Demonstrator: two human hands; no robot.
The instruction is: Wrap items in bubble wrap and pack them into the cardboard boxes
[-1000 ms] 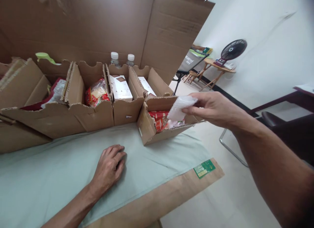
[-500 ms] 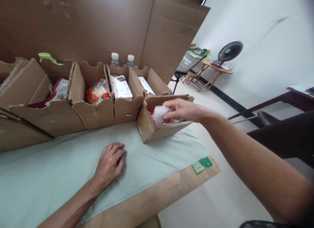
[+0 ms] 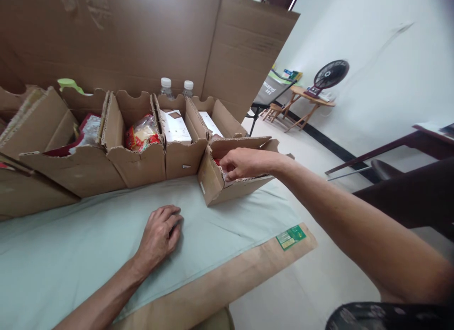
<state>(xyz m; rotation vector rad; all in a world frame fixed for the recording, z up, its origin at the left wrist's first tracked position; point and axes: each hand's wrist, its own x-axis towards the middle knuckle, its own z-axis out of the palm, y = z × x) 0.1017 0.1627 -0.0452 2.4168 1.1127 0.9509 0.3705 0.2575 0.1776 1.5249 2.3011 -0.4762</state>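
Hand [image 3: 246,163] (right) curls down into box [image 3: 236,193].

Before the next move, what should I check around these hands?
1. Left hand resting on the pale green cloth: ok.
2. Right hand at the opening of the front-right brown cardboard box: ok.
3. That box upright on the cloth: ok.
4. Clear view into it: not ok, the right hand covers much of the opening.
5. Grip on the whitish plastic beneath the right hand: cannot tell, mostly hidden.

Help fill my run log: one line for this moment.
left hand: on pale green cloth | right hand: partly in front-right cardboard box | white wrap: mostly hidden
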